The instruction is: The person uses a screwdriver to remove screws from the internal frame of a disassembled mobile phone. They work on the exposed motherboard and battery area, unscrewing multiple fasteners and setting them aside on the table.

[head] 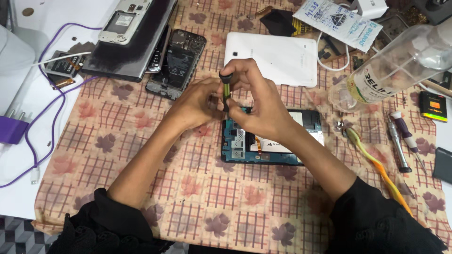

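Together, both hands (235, 101) upright around screwdriver (226, 89) over opened tablet (273, 146).

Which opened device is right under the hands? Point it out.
The blue-framed tablet lying open below the right hand and left hand. The dark opened phone and the white tablet back lie farther up the cloth.

White printed pouch (338, 21) top right, blue markings; clear bottle's white label (376, 84) right; yellow-black battery label (433, 106) far right; white sticker (125, 20) on opened phone, top left.
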